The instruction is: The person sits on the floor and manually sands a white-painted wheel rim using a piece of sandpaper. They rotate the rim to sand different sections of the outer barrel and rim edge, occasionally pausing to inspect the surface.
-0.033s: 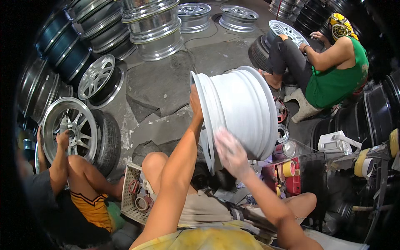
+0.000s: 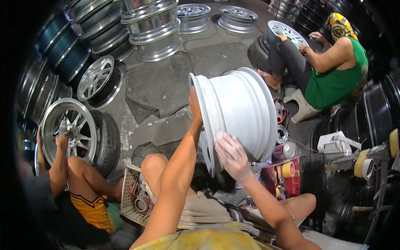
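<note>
A pale grey-white wheel rim is tilted on its side in front of me, its barrel facing right. My left hand grips the rim's left edge; its fingers go behind the flange and are partly hidden. White dust coats my right hand, which lies against the barrel's lower left with its fingers stretched out. A pale patch shows at those fingertips; I cannot make out whether it is dust or a thin pad.
A beige plastic basket with tape rolls and scissors stands by my left leg. At right, a red box holds yellow tape. A co-worker in green sits far right; another, at left, handles a spoked wheel. Stacked rims stand behind.
My right hand has shifted slightly down along the rim's barrel and looks less blurred. The left hand keeps its hold, and the rim stays almost in place.
</note>
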`<act>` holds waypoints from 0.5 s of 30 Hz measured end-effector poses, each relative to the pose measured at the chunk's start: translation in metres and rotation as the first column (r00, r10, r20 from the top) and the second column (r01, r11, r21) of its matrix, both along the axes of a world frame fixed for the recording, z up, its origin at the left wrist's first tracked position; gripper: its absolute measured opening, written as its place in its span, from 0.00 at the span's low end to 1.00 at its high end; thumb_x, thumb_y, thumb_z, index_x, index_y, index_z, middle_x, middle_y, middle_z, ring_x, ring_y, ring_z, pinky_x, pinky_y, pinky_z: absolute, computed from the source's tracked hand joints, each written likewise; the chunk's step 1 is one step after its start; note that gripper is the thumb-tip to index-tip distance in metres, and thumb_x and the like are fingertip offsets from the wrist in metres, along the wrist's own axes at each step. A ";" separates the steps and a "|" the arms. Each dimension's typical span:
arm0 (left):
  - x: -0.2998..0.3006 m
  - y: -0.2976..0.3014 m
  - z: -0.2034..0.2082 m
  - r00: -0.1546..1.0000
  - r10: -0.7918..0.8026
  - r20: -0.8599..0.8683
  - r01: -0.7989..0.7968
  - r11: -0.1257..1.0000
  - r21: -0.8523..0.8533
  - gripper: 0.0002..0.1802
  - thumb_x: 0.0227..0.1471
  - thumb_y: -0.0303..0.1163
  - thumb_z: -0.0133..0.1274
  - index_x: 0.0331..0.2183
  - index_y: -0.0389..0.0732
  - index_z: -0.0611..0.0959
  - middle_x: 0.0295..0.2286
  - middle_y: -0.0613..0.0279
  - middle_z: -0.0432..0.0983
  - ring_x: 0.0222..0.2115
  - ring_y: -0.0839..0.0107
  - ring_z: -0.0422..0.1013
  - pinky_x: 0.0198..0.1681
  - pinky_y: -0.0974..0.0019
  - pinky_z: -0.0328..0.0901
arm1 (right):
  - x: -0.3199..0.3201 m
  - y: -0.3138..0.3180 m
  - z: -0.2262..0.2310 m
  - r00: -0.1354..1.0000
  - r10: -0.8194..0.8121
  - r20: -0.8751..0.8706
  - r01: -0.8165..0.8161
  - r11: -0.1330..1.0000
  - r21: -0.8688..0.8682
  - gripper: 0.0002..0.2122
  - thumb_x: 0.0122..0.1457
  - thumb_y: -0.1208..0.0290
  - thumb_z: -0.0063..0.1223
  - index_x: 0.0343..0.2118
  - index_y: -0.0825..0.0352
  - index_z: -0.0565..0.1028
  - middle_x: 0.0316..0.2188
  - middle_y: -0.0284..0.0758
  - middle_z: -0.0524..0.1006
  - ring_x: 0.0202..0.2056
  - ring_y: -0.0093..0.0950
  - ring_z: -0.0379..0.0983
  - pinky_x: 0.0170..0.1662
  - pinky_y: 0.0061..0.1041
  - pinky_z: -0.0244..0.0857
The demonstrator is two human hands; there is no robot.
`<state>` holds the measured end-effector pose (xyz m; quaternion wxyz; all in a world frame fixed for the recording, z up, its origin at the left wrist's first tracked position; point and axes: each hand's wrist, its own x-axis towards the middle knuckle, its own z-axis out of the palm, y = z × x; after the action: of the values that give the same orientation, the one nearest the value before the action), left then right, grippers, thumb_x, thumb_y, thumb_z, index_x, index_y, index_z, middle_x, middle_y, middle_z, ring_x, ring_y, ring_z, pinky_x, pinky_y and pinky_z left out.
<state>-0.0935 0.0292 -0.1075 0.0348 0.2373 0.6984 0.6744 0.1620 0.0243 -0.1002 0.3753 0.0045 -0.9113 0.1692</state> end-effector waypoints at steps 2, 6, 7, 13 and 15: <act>0.016 -0.008 -0.008 1.000 -0.005 0.005 0.005 1.000 0.006 0.20 0.62 0.41 0.54 0.49 0.37 0.76 0.35 0.51 0.82 0.36 0.55 0.80 0.41 0.51 0.71 | -0.036 0.017 0.004 1.000 -0.022 -0.009 0.021 0.998 -0.060 0.14 0.64 0.76 0.53 0.51 0.68 0.80 0.56 0.42 0.77 0.60 0.43 0.72 0.66 0.47 0.61; 0.060 -0.004 -0.007 1.000 -0.018 0.007 0.018 1.000 0.017 0.20 0.63 0.41 0.53 0.50 0.37 0.76 0.35 0.52 0.83 0.36 0.57 0.80 0.42 0.53 0.72 | -0.167 0.124 0.034 0.909 -0.112 0.402 0.192 0.968 -0.162 0.15 0.68 0.66 0.45 0.42 0.71 0.81 0.44 0.50 0.80 0.49 0.48 0.76 0.58 0.49 0.65; 0.072 0.008 -0.002 0.999 -0.046 0.016 0.046 0.999 0.030 0.20 0.63 0.41 0.52 0.50 0.37 0.76 0.35 0.52 0.83 0.36 0.57 0.80 0.42 0.53 0.72 | -0.187 0.168 0.040 0.821 -0.148 0.552 0.270 0.952 -0.146 0.18 0.69 0.62 0.44 0.38 0.72 0.82 0.39 0.51 0.81 0.45 0.50 0.78 0.56 0.48 0.68; 0.002 -0.005 -0.024 0.931 -0.037 0.363 -0.015 0.990 0.141 0.29 0.68 0.51 0.38 0.45 0.36 0.83 0.33 0.52 0.84 0.33 0.61 0.80 0.42 0.57 0.72 | -0.110 0.087 0.053 0.987 -0.013 0.163 0.033 0.992 -0.119 0.16 0.67 0.65 0.49 0.51 0.68 0.80 0.51 0.44 0.80 0.54 0.45 0.74 0.64 0.46 0.59; -0.003 0.001 -0.017 0.952 -0.045 0.302 0.012 0.994 0.111 0.29 0.68 0.51 0.38 0.45 0.36 0.83 0.33 0.52 0.84 0.33 0.61 0.80 0.42 0.57 0.72 | -0.027 0.042 0.041 0.990 -0.105 0.089 0.106 0.994 -0.008 0.16 0.66 0.68 0.52 0.53 0.68 0.79 0.53 0.39 0.80 0.59 0.41 0.72 0.68 0.49 0.53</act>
<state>-0.0961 0.0304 -0.1243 0.1388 0.1420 0.6438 0.7389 0.1353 0.0663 -0.0596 0.3429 -0.0537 -0.9250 0.1549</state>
